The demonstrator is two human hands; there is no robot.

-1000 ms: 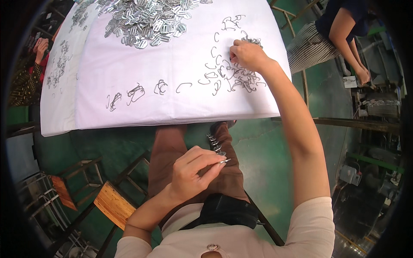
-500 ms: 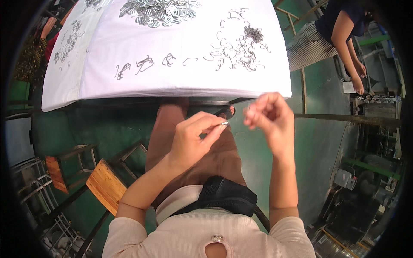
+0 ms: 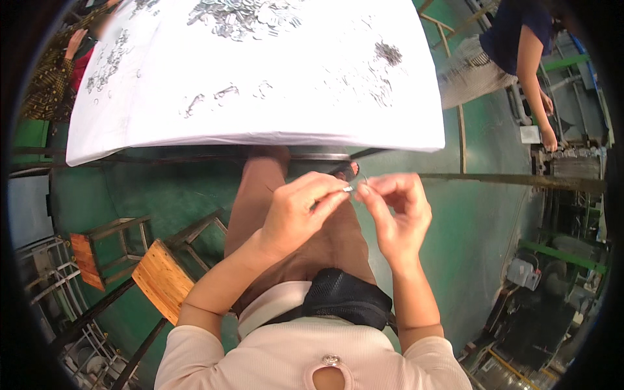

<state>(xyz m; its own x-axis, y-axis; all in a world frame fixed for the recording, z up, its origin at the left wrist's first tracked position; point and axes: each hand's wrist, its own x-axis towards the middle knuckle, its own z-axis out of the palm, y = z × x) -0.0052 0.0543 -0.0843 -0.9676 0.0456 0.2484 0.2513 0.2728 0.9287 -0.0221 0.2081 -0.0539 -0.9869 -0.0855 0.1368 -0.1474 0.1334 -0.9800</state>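
Over my lap, my left hand point(image 3: 294, 209) pinches a small flat silver metal buckle point(image 3: 348, 189) between thumb and fingertips. Close beside it on the right, my right hand point(image 3: 402, 218) is closed in a pinch on a thin dark curved wire hook point(image 3: 365, 180). Only a little of the hook sticks up above the fingertips; whether it touches the buckle I cannot tell. A heap of similar silver buckles point(image 3: 244, 18) lies on the far part of the white-covered table point(image 3: 279, 117). Loose wire hooks point(image 3: 377, 84) are scattered at its right, with small groups point(image 3: 226, 92) nearer the middle.
A co-worker in a dark top point(image 3: 520, 45) stands at the right, and another person's hand point(image 3: 76, 42) shows at the far left. Wooden-topped stools point(image 3: 162, 279) stand on the green floor to my left. Machinery point(image 3: 552, 286) fills the right side.
My right hand has moved left and down, bringing its fingertips close to the buckle in my left hand. My left hand has shifted only slightly right. The view has moved a little.
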